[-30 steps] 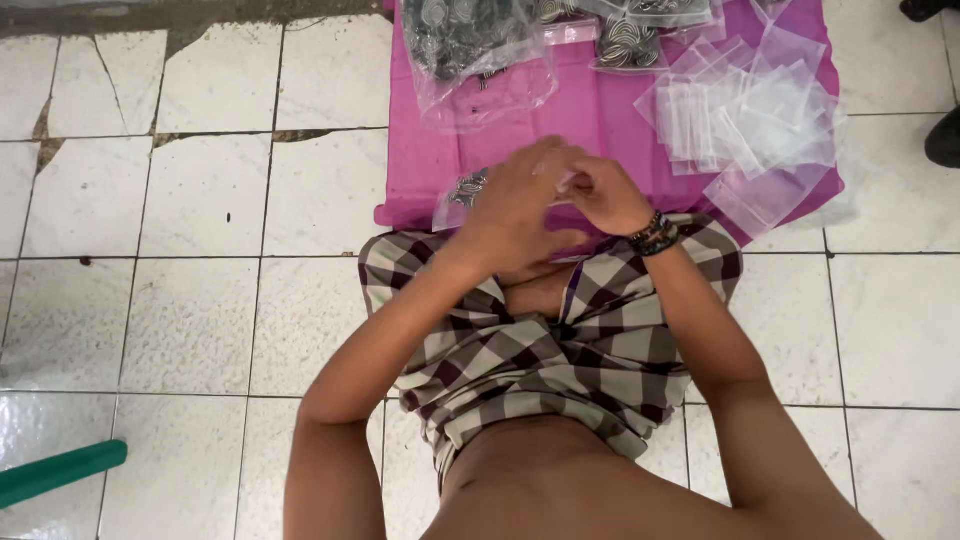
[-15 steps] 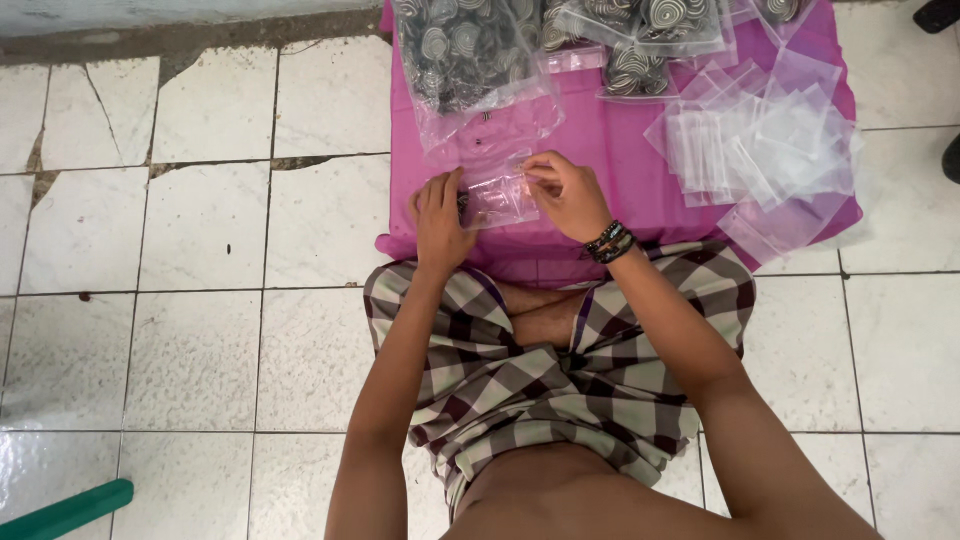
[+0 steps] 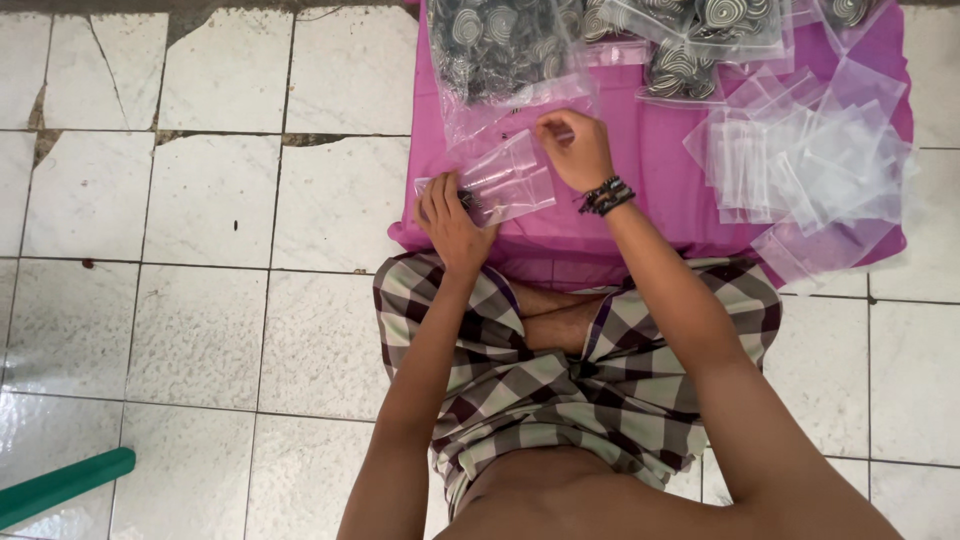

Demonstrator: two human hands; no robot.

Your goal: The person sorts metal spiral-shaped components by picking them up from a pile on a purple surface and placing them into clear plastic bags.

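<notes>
I sit on a tiled floor at a pink cloth point(image 3: 650, 150). My left hand point(image 3: 452, 218) pinches the lower left end of a small clear plastic bag point(image 3: 505, 183) that holds a few dark pieces. My right hand point(image 3: 575, 150), with dark bead bracelets on the wrist, grips the bag's upper right edge. The bag is stretched between both hands just above the cloth. Right behind it lies a large clear bag point(image 3: 505, 50) full of black-and-white spiral pieces.
More bags of spiral pieces point(image 3: 700, 35) lie at the cloth's far edge. A loose pile of empty clear small bags point(image 3: 810, 165) covers the right side. White cracked floor tiles point(image 3: 200, 300) surround me. A green bar point(image 3: 60, 485) lies at lower left.
Both hands have gone from my lap out over the cloth. They now hold the small bag stretched between them, and the right hand has moved up toward the large bag.
</notes>
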